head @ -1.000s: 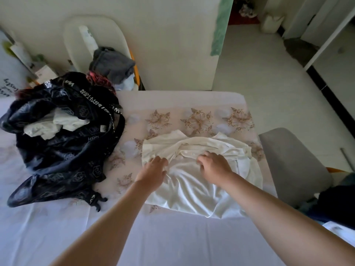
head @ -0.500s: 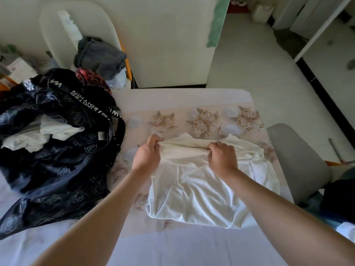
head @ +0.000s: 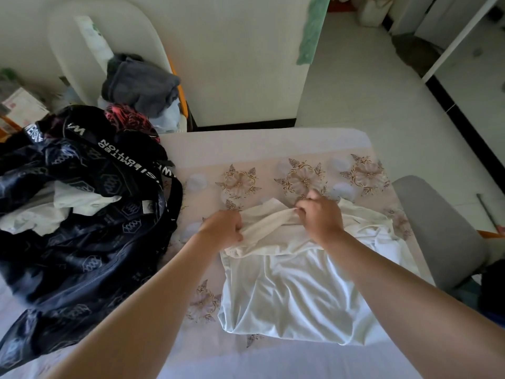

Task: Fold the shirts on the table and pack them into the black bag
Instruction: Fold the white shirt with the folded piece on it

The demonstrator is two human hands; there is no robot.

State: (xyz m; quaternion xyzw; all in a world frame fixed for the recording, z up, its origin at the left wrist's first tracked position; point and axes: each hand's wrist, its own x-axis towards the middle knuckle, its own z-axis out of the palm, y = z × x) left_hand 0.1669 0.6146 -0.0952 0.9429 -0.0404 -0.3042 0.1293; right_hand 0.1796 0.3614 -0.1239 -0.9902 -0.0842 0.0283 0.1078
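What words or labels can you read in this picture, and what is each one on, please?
"LIMITED EDITION": white letters, upside down, on the strap of the black bag.
Other strap lettering: partly hidden, unreadable.
Small tag on the bag: too small.
Box at far left: blurred.
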